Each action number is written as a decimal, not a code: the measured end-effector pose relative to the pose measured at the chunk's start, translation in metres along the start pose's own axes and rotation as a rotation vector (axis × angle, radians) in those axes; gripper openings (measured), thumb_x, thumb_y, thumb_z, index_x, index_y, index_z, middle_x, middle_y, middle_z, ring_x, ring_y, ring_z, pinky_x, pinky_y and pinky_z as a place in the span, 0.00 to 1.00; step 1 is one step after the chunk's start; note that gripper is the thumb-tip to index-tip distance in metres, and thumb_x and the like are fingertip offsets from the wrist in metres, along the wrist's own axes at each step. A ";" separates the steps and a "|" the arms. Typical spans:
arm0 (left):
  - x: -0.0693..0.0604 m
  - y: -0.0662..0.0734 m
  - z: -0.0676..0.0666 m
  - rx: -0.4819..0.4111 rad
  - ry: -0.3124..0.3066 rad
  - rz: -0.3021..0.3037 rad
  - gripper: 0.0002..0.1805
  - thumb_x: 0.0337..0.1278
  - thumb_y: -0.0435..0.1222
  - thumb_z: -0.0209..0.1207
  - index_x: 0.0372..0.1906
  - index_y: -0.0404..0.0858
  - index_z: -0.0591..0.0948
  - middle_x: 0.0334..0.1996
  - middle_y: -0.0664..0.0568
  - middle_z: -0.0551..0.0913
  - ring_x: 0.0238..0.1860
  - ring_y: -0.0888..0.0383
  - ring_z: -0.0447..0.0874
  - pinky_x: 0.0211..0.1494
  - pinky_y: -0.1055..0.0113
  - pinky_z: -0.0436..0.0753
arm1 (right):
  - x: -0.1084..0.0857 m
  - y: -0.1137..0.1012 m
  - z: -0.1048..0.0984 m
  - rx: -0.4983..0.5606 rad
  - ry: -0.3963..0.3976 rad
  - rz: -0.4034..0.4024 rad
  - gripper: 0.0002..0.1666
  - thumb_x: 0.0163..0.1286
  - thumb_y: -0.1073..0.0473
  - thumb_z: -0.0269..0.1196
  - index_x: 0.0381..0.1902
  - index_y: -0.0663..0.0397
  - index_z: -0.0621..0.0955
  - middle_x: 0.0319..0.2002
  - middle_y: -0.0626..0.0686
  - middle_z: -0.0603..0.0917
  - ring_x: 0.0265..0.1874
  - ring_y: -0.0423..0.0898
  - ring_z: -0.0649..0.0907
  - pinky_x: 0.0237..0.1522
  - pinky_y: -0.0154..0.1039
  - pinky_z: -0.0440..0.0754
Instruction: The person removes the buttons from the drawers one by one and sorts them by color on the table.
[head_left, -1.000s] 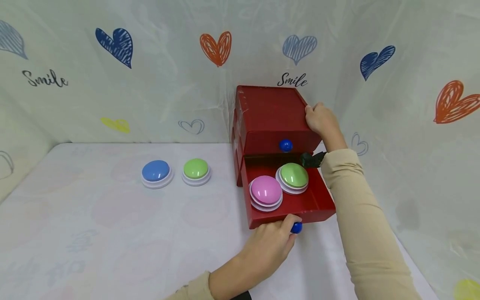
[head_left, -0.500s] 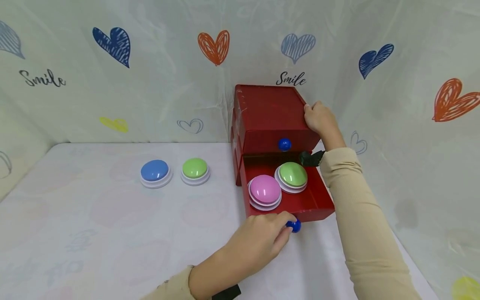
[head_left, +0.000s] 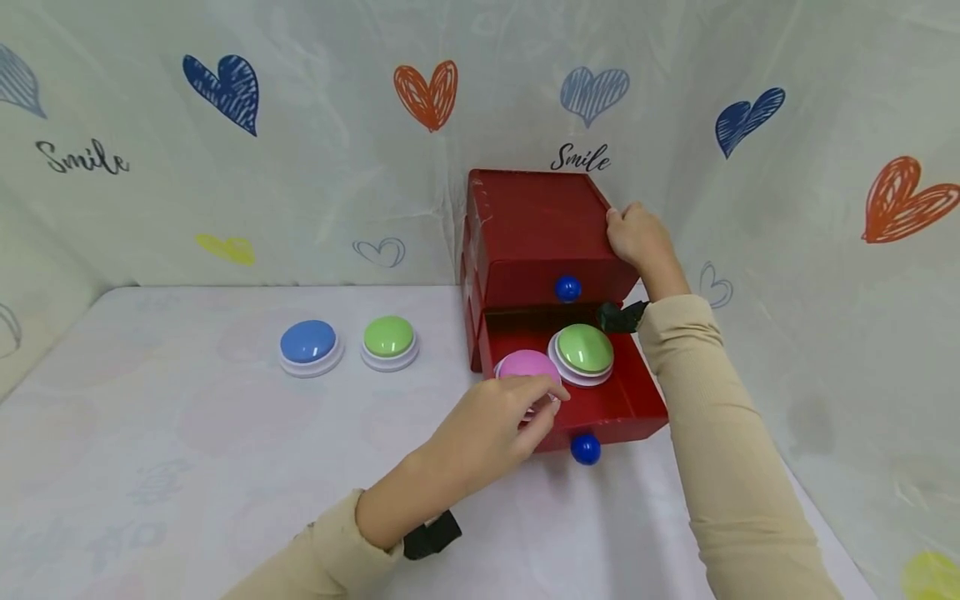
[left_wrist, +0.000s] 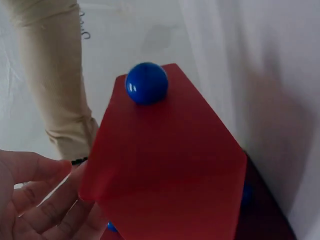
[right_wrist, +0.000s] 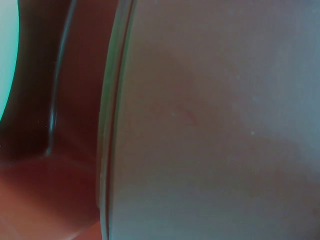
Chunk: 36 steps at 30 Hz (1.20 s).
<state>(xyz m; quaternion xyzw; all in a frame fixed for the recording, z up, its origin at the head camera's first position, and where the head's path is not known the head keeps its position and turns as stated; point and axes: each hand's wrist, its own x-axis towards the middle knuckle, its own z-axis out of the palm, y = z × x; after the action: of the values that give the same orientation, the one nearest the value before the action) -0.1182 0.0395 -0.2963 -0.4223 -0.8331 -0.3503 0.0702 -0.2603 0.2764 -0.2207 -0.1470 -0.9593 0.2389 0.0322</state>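
Note:
A red drawer cabinet (head_left: 543,212) stands at the back, its lower drawer (head_left: 622,429) pulled out. In this drawer sit a pink push button (head_left: 527,364) and a green push button (head_left: 585,348), both with white bases. My left hand (head_left: 480,425) is over the drawer's front left corner, fingers slightly bent above the pink button and partly hiding it; contact cannot be told. The drawer's blue knob (head_left: 586,449) is free of the hand and shows in the left wrist view (left_wrist: 146,83). My right hand (head_left: 643,239) grips the cabinet's upper right edge.
On the white table (head_left: 225,467), left of the cabinet, stand a blue push button (head_left: 308,342) and another green push button (head_left: 389,337). The upper drawer, with its own blue knob (head_left: 567,289), is closed. A curtain (head_left: 315,167) printed with hearts hangs behind.
My left hand has let go of the lower drawer's blue knob and moved up and left to the pink button. The right hand stays on the cabinet; the drawer remains pulled out.

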 end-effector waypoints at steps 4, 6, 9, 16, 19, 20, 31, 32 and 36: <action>0.008 -0.011 -0.003 0.067 -0.008 0.023 0.10 0.56 0.39 0.61 0.43 0.43 0.81 0.37 0.55 0.85 0.39 0.62 0.81 0.43 0.74 0.81 | 0.000 0.000 0.000 -0.002 0.000 0.000 0.33 0.75 0.46 0.32 0.61 0.68 0.63 0.47 0.65 0.73 0.44 0.58 0.75 0.47 0.51 0.75; 0.012 -0.016 -0.005 0.111 -0.031 0.027 0.11 0.55 0.40 0.62 0.43 0.44 0.81 0.39 0.55 0.84 0.41 0.61 0.79 0.44 0.71 0.82 | 0.000 0.000 0.000 -0.002 -0.001 0.002 0.33 0.75 0.46 0.32 0.60 0.68 0.63 0.47 0.65 0.73 0.43 0.58 0.75 0.47 0.51 0.75; 0.017 -0.022 -0.007 0.186 -0.076 0.024 0.14 0.53 0.42 0.63 0.45 0.46 0.81 0.42 0.55 0.84 0.42 0.60 0.77 0.45 0.70 0.80 | 0.000 0.000 0.000 0.001 -0.004 0.001 0.33 0.75 0.46 0.32 0.61 0.68 0.63 0.48 0.65 0.73 0.44 0.58 0.75 0.48 0.51 0.75; 0.024 -0.032 -0.008 0.366 -0.163 0.039 0.16 0.54 0.46 0.62 0.47 0.47 0.82 0.44 0.54 0.84 0.45 0.57 0.77 0.50 0.65 0.75 | 0.001 0.001 0.000 -0.017 0.014 -0.024 0.33 0.74 0.47 0.31 0.58 0.71 0.64 0.49 0.67 0.72 0.46 0.60 0.73 0.52 0.55 0.71; 0.026 -0.036 -0.006 0.427 -0.202 0.036 0.18 0.54 0.48 0.61 0.49 0.47 0.81 0.47 0.52 0.82 0.49 0.55 0.77 0.57 0.60 0.73 | 0.001 0.002 0.000 -0.016 0.025 -0.034 0.32 0.74 0.47 0.32 0.56 0.71 0.65 0.49 0.68 0.72 0.46 0.61 0.73 0.52 0.55 0.71; 0.026 -0.037 -0.006 0.440 -0.215 0.033 0.19 0.54 0.48 0.61 0.50 0.47 0.81 0.48 0.52 0.82 0.51 0.54 0.77 0.59 0.59 0.72 | 0.001 0.002 0.000 -0.017 0.025 -0.034 0.32 0.74 0.47 0.31 0.56 0.71 0.65 0.49 0.68 0.72 0.46 0.60 0.73 0.51 0.55 0.71; 0.031 -0.040 -0.003 0.534 -0.325 0.004 0.28 0.52 0.52 0.61 0.59 0.48 0.74 0.53 0.50 0.78 0.53 0.53 0.78 0.69 0.51 0.62 | 0.002 0.001 0.000 -0.018 0.022 -0.029 0.33 0.74 0.47 0.31 0.58 0.71 0.64 0.50 0.68 0.72 0.46 0.61 0.73 0.52 0.55 0.71; 0.032 -0.040 -0.003 0.539 -0.340 -0.004 0.29 0.52 0.52 0.61 0.60 0.48 0.73 0.53 0.50 0.77 0.53 0.53 0.78 0.70 0.51 0.61 | 0.001 0.001 0.000 -0.018 0.022 -0.027 0.33 0.74 0.47 0.31 0.58 0.70 0.64 0.50 0.68 0.72 0.46 0.60 0.73 0.52 0.55 0.71; 0.036 -0.038 -0.002 0.535 -0.405 -0.049 0.33 0.50 0.53 0.62 0.62 0.48 0.69 0.55 0.49 0.76 0.57 0.53 0.75 0.71 0.49 0.58 | 0.001 0.002 0.000 -0.018 0.017 -0.023 0.33 0.74 0.47 0.31 0.58 0.70 0.64 0.49 0.68 0.72 0.46 0.60 0.73 0.51 0.55 0.71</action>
<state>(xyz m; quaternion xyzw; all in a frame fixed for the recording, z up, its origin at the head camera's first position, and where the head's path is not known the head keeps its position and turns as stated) -0.1696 0.0470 -0.2999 -0.4296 -0.9025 -0.0297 0.0030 -0.2607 0.2780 -0.2216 -0.1384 -0.9627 0.2288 0.0417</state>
